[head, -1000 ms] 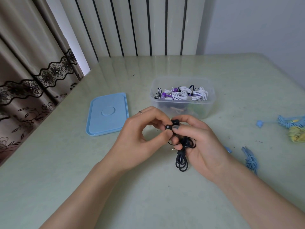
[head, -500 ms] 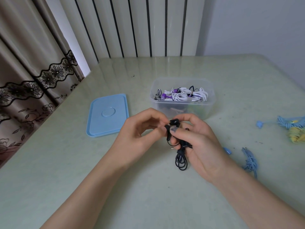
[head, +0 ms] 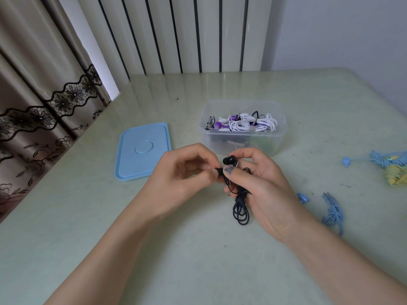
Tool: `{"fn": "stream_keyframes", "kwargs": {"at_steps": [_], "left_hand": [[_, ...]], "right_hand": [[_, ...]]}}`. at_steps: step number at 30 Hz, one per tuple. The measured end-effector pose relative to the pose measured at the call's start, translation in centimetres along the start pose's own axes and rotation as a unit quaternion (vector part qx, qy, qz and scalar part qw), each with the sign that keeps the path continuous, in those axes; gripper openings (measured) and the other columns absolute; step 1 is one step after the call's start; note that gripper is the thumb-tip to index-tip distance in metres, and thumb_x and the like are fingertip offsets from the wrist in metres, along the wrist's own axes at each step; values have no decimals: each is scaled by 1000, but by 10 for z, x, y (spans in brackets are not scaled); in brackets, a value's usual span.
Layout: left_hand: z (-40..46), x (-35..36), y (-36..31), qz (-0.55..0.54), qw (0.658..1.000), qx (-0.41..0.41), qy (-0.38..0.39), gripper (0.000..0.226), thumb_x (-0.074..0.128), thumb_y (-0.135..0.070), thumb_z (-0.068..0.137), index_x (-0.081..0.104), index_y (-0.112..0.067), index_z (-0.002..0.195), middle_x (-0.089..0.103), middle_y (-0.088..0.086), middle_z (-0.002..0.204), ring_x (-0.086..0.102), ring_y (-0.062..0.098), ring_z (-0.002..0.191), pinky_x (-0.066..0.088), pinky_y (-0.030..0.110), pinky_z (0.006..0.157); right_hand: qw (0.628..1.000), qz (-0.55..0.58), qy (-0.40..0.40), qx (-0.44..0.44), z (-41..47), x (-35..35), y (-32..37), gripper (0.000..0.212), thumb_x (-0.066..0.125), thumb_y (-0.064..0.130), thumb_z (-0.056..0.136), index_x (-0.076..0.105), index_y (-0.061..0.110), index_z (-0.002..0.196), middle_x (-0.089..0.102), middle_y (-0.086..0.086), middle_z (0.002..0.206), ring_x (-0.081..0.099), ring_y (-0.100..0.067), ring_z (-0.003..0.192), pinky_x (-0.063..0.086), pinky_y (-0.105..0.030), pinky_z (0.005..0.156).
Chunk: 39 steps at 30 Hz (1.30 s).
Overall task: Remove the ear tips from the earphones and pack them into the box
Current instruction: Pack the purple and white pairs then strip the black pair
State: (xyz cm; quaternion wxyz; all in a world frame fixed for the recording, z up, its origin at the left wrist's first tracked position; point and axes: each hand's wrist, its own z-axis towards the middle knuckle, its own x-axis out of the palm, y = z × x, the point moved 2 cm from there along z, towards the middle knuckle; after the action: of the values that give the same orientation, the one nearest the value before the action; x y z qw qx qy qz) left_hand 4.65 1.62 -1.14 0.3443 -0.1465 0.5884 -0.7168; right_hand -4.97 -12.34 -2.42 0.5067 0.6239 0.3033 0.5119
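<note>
Earphones (head: 240, 194) — black, cable bundled — were held just in front of the box (head: 242, 126), gripped by the right hand (head: 262, 186). Left hand (head: 187, 170) pinched the tip of the bud pointing leftward toward it; pull axis judged horizontal — leftward.

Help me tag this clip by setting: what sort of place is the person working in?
Most likely a room in a home, not a workshop. A lace-trimmed floral curtain hangs at the left, a striped panel lines the wall behind, and the work is done on a plain pale green table with a plastic box.
</note>
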Motion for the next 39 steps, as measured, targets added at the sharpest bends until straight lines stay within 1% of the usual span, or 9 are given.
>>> {"fn": "stream_keyframes", "kwargs": {"at_steps": [6,8,10,13,15,23,29,33,39], "left_hand": [[4,5,4,-44,999,-14,-18,3,63,1,85,62,4,86,67,24,81,66,29,78,52,38,81],[6,5,5,-65,998,-26,-10,10,66,-6,84,62,2,88,67,24,82,66,33,81,50,44,84],[6,6,4,-67,997,-26,-4,12,66,-4,89,59,6,93,69,21,81,67,32,82,51,41,85],[3,11,-2,-27,999,18,3,6,55,5,99,51,9,97,69,7,77,68,21,77,51,29,81],[1,14,-6,3,999,50,14,9,53,-1,100,53,7,95,70,3,77,69,18,78,50,25,80],[0,8,-6,64,993,94,2,12,63,-8,95,66,4,95,74,5,85,74,22,84,55,29,84],[2,2,1,149,981,122,2,9,68,-9,94,70,0,94,71,6,93,73,23,88,58,45,84],[3,2,2,159,978,134,5,4,71,-8,92,71,-8,96,70,7,94,72,24,87,57,42,83],[3,2,2,159,979,128,9,13,72,-9,91,74,-1,100,71,9,95,70,25,88,54,32,83]], "right_hand": [[1000,-8,-7,7,-1,-1,1,18,63,0,91,54,5,106,62,-15,79,60,-20,60,44,-24,55],[1000,-1,-10,13,-1,0,2,17,63,0,91,54,4,105,61,-16,77,58,-19,58,44,-24,54],[999,22,-13,28,-1,0,3,14,59,-2,92,53,3,104,58,-18,74,55,-18,55,43,-23,52],[997,59,-13,53,0,1,4,15,56,-2,92,53,1,106,57,-16,70,52,-17,53,42,-22,49],[996,69,-15,59,0,1,4,17,56,-3,92,54,0,109,58,-17,72,51,-17,53,41,-22,49],[996,64,-14,53,0,1,5,16,54,-4,93,53,3,107,59,-9,64,49,-17,53,41,-22,49],[996,69,-19,58,0,2,6,16,52,-6,92,54,3,105,58,-12,69,49,-17,53,39,-22,48],[995,74,-24,63,0,2,6,17,50,-8,91,55,4,103,55,-12,72,47,-18,54,38,-23,48],[994,81,-22,71,-1,1,6,18,49,-8,91,55,4,103,58,-10,73,48,-17,54,39,-22,48]]}}
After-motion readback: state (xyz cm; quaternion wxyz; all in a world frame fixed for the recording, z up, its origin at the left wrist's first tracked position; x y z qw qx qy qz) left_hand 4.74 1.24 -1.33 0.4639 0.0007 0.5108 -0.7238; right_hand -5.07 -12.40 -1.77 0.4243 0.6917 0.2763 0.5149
